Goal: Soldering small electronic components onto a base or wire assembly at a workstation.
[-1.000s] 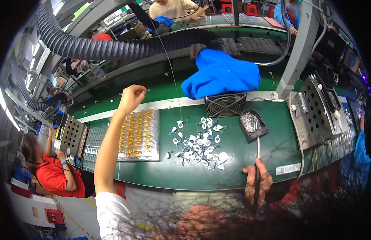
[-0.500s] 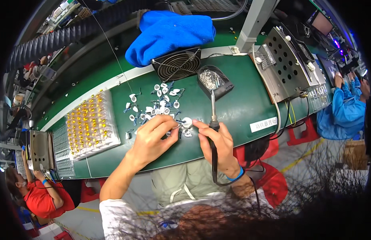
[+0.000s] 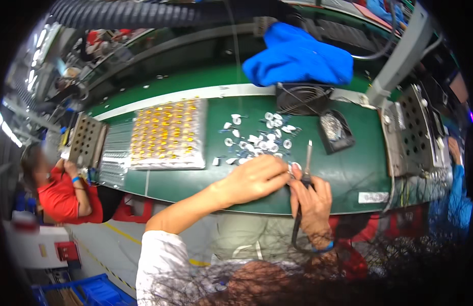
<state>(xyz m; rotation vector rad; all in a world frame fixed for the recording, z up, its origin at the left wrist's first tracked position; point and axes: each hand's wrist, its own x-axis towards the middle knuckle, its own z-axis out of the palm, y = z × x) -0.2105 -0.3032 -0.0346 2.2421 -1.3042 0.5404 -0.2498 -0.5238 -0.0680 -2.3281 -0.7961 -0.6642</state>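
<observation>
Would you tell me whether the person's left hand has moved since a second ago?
Yes. The left hand came down from beyond the tray of yellow parts to the near edge of the small white parts.

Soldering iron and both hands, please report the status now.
Right hand grips soldering iron, tip up. Left hand pinches a small white part at the pile's near edge. Nothing between hands and parts.

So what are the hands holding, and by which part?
The right hand grips a black-handled soldering iron by its handle. The left hand pinches a small white round part at its fingertips.
</observation>
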